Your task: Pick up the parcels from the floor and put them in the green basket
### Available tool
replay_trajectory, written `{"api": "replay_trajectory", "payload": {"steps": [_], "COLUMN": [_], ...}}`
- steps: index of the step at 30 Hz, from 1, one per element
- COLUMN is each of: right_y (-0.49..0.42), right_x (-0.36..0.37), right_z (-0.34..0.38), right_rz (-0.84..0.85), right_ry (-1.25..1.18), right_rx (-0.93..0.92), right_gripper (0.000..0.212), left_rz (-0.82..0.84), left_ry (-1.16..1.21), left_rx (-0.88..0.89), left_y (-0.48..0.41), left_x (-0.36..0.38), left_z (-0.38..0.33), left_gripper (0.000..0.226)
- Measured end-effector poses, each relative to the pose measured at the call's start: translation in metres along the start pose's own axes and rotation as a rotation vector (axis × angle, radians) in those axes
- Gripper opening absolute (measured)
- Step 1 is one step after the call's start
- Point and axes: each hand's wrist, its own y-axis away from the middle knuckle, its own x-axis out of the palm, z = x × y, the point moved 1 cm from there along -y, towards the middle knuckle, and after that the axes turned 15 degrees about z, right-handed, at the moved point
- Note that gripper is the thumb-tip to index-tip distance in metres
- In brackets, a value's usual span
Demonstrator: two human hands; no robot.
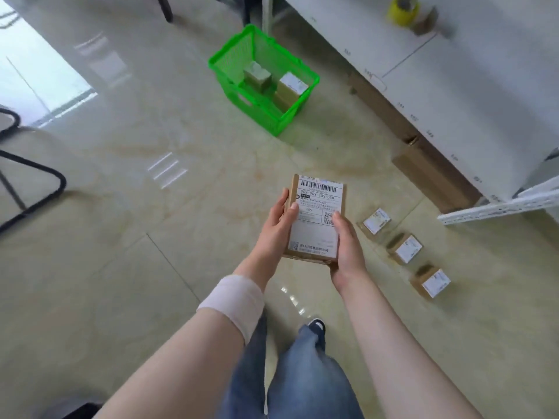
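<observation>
I hold a flat brown parcel with a white shipping label above the floor, in front of me. My left hand grips its left edge and my right hand grips its right edge. The green basket stands on the floor farther ahead, with two labelled parcels inside. Three small parcels lie on the floor to my right: one nearest the shelf, a middle one and a near one.
A white table runs along the right, with yellow tape on it and cardboard boxes beneath. A black chair frame stands at left. My legs and shoe are below.
</observation>
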Motion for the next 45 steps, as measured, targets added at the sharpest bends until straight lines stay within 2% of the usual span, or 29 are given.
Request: {"api": "replay_trajectory", "payload": {"steps": [5, 12, 16, 19, 22, 27, 32, 38, 45], "right_y": [-0.053, -0.138, -0.188, -0.223, -0.259, -0.323, -0.377, -0.440, -0.543], "right_x": [0.078, 0.156, 0.194, 0.226, 0.260, 0.320, 0.369, 0.380, 0.341], "right_z": [0.029, 0.085, 0.128, 0.152, 0.169, 0.201, 0.233, 0.268, 0.306], "right_rz": [0.085, 0.120, 0.167, 0.181, 0.190, 0.149, 0.088, -0.045, -0.145], "right_ry": [0.045, 0.100, 0.159, 0.177, 0.178, 0.118, 0.046, -0.063, -0.143], "right_rx": [-0.031, -0.053, -0.071, -0.059, -0.040, -0.028, -0.057, -0.072, -0.029], "right_gripper": [0.035, 0.030, 0.035, 0.033, 0.040, 0.021, 0.016, 0.028, 0.022], "left_rz": [-0.065, -0.141, -0.160, -0.182, -0.200, -0.156, -0.055, 0.048, 0.120], "left_ry": [0.023, 0.025, 0.014, 0.017, 0.027, 0.009, -0.046, -0.114, -0.169], "left_rx": [0.067, 0.133, 0.170, 0.166, 0.154, 0.128, 0.084, -0.015, -0.108], "left_y": [-0.021, -0.080, -0.115, -0.141, -0.165, -0.221, -0.280, -0.356, -0.487], "left_x": [-0.065, -0.126, -0.153, -0.179, -0.209, -0.267, -0.312, -0.328, -0.314], "left_z": [-0.055, -0.144, -0.193, -0.226, -0.256, -0.318, -0.378, -0.423, -0.450], "left_gripper": [0.052, 0.051, 0.054, 0.067, 0.060, 0.055, 0.054, 0.055, 0.053]}}
